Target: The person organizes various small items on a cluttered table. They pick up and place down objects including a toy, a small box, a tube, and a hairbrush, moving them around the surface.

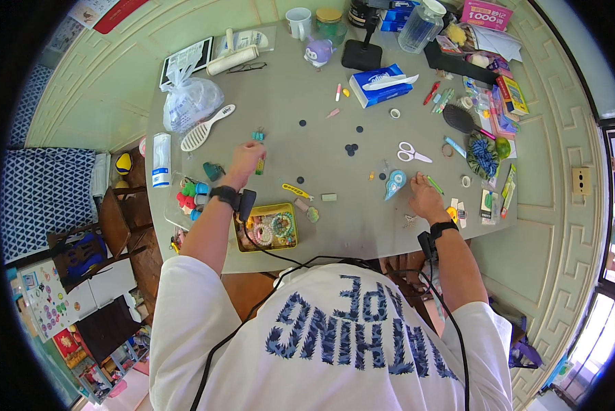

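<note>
My left hand (245, 160) is over the left part of the table, beside a small yellow-green item (259, 164) and just below teal binder clips (258, 135); whether its fingers grip anything cannot be made out. My right hand (424, 195) rests low on the right part of the table, near a green pen (434, 184) and a blue correction tape (395, 184). White-handled scissors (413, 152) lie above it. Between the hands are a yellow wrench-shaped item (297, 191), a pale eraser-like block (329, 197) and several dark discs (351, 149).
A yellow-rimmed tin (296, 241) of beaded bracelets and a clear tray (170, 216) of colourful items sit at the near left edge. Farther back are a plastic bag (192, 103), a white hairbrush (204, 128), a tissue pack (376, 97) and a black stand (361, 55). Black cables run from my wrists.
</note>
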{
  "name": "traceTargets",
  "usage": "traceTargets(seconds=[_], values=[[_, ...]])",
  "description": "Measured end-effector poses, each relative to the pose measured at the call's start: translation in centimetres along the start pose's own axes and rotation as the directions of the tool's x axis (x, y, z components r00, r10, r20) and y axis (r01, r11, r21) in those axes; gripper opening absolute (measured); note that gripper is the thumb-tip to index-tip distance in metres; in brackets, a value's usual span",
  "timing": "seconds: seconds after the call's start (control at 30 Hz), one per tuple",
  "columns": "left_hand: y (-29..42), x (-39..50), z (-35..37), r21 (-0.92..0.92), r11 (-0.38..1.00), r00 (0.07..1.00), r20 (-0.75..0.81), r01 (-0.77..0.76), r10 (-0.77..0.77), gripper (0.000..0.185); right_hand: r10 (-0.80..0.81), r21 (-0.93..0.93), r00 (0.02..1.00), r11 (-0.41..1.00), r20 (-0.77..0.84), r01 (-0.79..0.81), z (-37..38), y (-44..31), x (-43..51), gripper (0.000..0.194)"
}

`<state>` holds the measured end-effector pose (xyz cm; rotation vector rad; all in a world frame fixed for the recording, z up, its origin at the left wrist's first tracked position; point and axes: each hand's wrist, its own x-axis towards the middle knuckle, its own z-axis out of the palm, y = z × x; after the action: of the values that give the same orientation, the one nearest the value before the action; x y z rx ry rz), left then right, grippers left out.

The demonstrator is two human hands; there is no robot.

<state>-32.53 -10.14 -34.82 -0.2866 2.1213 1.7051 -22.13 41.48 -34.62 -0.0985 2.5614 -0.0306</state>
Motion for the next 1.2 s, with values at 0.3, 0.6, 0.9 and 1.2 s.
traceTargets(seconds=[0.3, 0.6, 0.9, 1.2], values=[[-0.5, -5.0, 0.0, -0.902, 0.417, 0.984, 0.157, 0.108, 0.084, 0.016, -0.032, 0.003, 0.998, 0.999, -0.05, 0.033, -0.1, 0.0, -0.1, 0.063], [3.1, -6.7, 2.0, -0.933, 0.342, 0.99, 0.131, 0.109, 0.042, 0.045, -0.052, -0.043, 0.998, 0.998, -0.018, 0.051, -0.2, 0.1, 0.2, 0.064], [0.8, -8.9, 4.6, -0.8, 0.563, 0.965, 0.072, 0.206, -0.25, 0.03, -0.108, 0.065, 0.99, 0.991, -0.088, 0.114, 0.2, 0.5, -0.3, 0.069], [-3.0, -17.9, 5.8, -0.993, -0.085, 0.991, -0.071, -0.081, -0.118, 0.03, -0.176, -0.055, 0.978, 0.984, -0.112, 0.171, 0.6, 0.1, -1.2, 0.085]])
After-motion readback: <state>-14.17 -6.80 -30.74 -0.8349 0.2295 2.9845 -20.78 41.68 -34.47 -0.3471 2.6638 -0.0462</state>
